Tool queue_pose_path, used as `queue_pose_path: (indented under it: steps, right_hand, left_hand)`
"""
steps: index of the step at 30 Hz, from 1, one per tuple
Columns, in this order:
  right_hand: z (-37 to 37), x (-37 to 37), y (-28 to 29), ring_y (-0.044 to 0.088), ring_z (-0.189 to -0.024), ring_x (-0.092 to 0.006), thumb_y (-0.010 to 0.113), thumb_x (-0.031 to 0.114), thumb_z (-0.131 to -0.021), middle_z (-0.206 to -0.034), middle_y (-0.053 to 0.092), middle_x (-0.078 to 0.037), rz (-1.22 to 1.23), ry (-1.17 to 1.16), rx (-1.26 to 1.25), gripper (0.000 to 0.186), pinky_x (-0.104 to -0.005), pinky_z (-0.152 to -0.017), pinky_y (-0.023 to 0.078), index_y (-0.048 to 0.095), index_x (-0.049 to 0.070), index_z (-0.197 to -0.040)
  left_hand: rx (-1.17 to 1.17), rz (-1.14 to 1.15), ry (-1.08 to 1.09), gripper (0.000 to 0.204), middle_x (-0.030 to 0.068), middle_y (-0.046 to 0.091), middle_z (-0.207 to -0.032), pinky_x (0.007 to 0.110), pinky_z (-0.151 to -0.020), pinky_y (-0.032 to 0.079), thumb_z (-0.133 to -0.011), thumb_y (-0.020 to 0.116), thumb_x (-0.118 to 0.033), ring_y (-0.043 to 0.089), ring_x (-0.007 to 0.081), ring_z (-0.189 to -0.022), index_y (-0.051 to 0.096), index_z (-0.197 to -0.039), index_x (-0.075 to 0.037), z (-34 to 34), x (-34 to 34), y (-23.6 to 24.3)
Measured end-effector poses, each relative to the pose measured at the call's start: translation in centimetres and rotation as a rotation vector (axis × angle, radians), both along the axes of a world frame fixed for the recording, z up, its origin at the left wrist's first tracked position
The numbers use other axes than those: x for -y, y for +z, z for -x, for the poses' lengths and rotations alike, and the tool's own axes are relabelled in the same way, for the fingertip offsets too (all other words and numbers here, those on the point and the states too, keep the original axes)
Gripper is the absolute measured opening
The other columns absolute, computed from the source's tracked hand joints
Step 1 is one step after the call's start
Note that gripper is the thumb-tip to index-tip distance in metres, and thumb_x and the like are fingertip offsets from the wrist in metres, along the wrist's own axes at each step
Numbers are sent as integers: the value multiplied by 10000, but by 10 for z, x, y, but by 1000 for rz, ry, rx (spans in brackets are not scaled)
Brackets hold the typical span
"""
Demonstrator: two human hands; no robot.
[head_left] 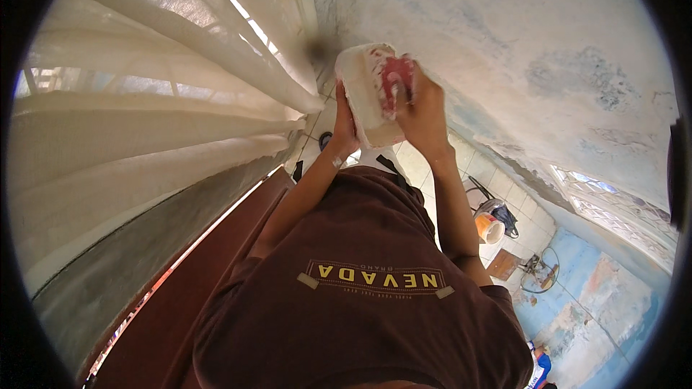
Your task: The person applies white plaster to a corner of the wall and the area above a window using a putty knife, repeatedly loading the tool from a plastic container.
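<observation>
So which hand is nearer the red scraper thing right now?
Right. The right hand grips the red tool against the white tub; the left hand holds the tub's near side, apart from the tool.

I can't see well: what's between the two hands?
In the head view, a whitish tub sits between the left hand and the right hand, which holds a red tool.

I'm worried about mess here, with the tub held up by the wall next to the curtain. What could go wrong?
1. The left hand alone props the white tub from below; tipped this steeply, it might slip and fall on the person.
2. The right hand presses a red-stained pad into the tub; drips could land on the brown shirt.
3. The curtain hangs close by, so splashes may stain it.
</observation>
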State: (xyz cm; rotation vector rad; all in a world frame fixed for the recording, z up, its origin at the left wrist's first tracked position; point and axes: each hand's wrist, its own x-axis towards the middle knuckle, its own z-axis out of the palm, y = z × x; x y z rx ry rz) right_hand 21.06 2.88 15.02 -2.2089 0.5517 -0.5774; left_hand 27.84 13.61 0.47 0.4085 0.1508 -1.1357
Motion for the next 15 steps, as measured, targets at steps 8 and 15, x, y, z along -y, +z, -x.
queue_pose_path:
  steps: [8,15]
  right_hand:
    - [10,11,-7,656,-836,-495,578,57,-918,-912,668,-280,63,-9,-70,190,-550,-717,520,559,-25,-1089]
    - [12,-11,-23,652,-809,-493,590,52,-901,-908,663,-287,61,109,-150,254,-564,-710,509,565,-36,-1138]
  left_hand:
    - [24,27,-101,871,82,481,-1521,511,-1155,413,-955,299,-806,494,281,-1379,340,-1573,-194,-2,-5,2]
    - [106,-34,-46,838,83,503,-1496,477,-1160,418,-975,312,-775,504,275,-1366,351,-1566,-183,-5,-2,3]
